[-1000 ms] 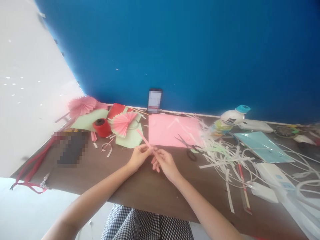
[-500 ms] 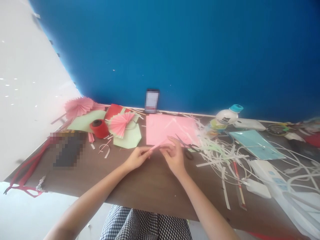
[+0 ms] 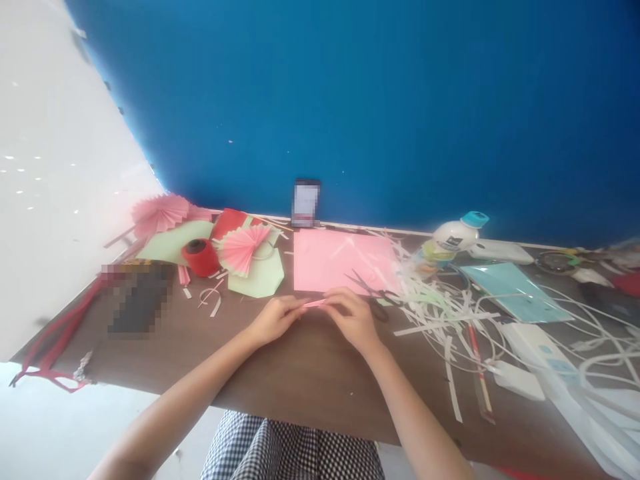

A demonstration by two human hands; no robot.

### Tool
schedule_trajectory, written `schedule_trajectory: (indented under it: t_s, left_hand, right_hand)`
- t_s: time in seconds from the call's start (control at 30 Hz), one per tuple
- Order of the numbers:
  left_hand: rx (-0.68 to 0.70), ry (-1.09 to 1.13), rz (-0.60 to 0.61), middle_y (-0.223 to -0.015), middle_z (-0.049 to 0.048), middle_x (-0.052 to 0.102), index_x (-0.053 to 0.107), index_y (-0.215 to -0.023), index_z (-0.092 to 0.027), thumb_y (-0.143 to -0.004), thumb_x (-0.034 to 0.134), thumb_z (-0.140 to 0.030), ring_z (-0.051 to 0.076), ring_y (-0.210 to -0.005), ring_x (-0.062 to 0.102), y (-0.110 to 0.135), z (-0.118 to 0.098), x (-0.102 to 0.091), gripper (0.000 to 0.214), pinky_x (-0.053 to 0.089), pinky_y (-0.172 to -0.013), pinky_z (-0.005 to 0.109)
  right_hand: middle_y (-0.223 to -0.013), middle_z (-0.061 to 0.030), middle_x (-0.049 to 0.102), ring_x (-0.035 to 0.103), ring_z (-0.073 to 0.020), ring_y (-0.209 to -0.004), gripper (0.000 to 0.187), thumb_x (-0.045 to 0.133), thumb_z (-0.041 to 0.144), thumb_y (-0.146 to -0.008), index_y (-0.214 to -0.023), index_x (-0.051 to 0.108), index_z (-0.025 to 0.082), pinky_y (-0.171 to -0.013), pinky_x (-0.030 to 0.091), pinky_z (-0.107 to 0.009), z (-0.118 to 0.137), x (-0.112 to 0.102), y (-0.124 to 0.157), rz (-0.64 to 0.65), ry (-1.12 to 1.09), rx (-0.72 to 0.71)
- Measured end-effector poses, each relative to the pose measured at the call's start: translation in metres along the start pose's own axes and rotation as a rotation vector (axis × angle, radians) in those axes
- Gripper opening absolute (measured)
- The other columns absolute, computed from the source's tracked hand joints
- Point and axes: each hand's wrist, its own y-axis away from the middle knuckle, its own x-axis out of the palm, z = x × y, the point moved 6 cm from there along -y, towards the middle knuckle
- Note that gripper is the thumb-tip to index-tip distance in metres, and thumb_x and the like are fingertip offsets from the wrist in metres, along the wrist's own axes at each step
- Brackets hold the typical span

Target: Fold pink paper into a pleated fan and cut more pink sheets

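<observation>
Between my two hands, just above the brown table, is a narrow strip of folded pink paper (image 3: 315,304). My left hand (image 3: 275,319) pinches its left end, and my right hand (image 3: 353,317) pinches the right end with fingers bent over it. My fingers hide both ends of the strip. Right behind my hands lies a flat pink sheet (image 3: 320,257). Dark scissors (image 3: 367,288) rest with their blades on its right part, their handles partly behind my right hand.
Pleated pink paper fans (image 3: 245,248), green paper pieces (image 3: 257,277) and a red thread spool (image 3: 200,257) lie at left. A phone (image 3: 305,203) leans against the blue wall. At right are a heap of paper strips (image 3: 430,303), a glue bottle (image 3: 455,237) and a white power strip (image 3: 545,353).
My right hand's fingers have come down and closed over the strip's right end. The strip, slanted up to the right before, now lies nearly level between my hands.
</observation>
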Motion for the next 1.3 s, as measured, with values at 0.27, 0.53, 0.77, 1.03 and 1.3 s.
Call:
schedule_trajectory:
  t_s: [0.27,0.53,0.77,1.03,1.3]
  left_hand:
    - [0.025,-0.113,-0.091,-0.062,0.0013,0.052,0.066,-0.095,-0.020,-0.087,0.035,-0.036,0.012,-0.057,0.044,-0.001,-0.002,-0.001,0.036,0.032,-0.056,0.021]
    - [-0.011,-0.093,-0.096,-0.064,0.0024,0.059,0.068,-0.088,-0.020,-0.085,0.038,-0.037,0.013,-0.056,0.047,-0.003,0.001,0.000,0.035,0.034,-0.055,0.021]
    - [-0.103,0.104,-0.056,-0.078,0.0038,0.069,0.069,-0.089,-0.018,-0.081,0.045,-0.041,0.017,-0.066,0.058,-0.004,0.007,0.002,0.035,0.042,-0.060,0.023]
    - [-0.248,0.335,0.107,-0.083,0.0089,0.069,0.068,-0.094,-0.016,-0.078,0.048,-0.047,0.009,-0.042,0.052,-0.005,0.014,0.010,0.040,0.039,-0.043,0.020]
    - [-0.358,0.581,0.185,-0.086,0.0158,0.068,0.067,-0.091,-0.011,-0.074,0.053,-0.049,0.014,-0.057,0.064,-0.005,0.017,0.023,0.044,0.048,-0.049,0.022]
  right_hand:
    - [-0.076,-0.0046,0.060,0.058,-0.0198,-0.075,0.013,0.061,0.032,-0.074,-0.067,0.058,0.022,-0.069,0.049,-0.036,-0.011,0.007,0.003,-0.062,-0.091,0.184]
    - [-0.064,0.0035,0.056,0.059,-0.0151,-0.054,0.033,0.067,0.032,-0.067,-0.090,0.046,0.022,-0.058,0.051,-0.033,-0.025,0.014,0.004,-0.098,-0.339,0.406]
    - [-0.064,0.0004,0.060,0.059,-0.0144,-0.055,0.027,0.067,0.036,-0.067,-0.083,0.053,0.019,-0.056,0.052,-0.031,-0.030,0.021,0.007,-0.063,-0.497,0.501]
    - [-0.067,-0.0063,0.066,0.059,-0.0153,-0.051,0.027,0.066,0.041,-0.066,-0.070,0.061,0.015,-0.048,0.053,-0.030,-0.038,0.020,0.009,-0.170,-0.573,0.572]
    - [-0.062,-0.0059,0.067,0.059,-0.0146,-0.047,0.029,0.062,0.044,-0.070,-0.068,0.064,0.015,-0.045,0.051,-0.028,-0.033,0.025,0.008,-0.113,-0.604,0.563]
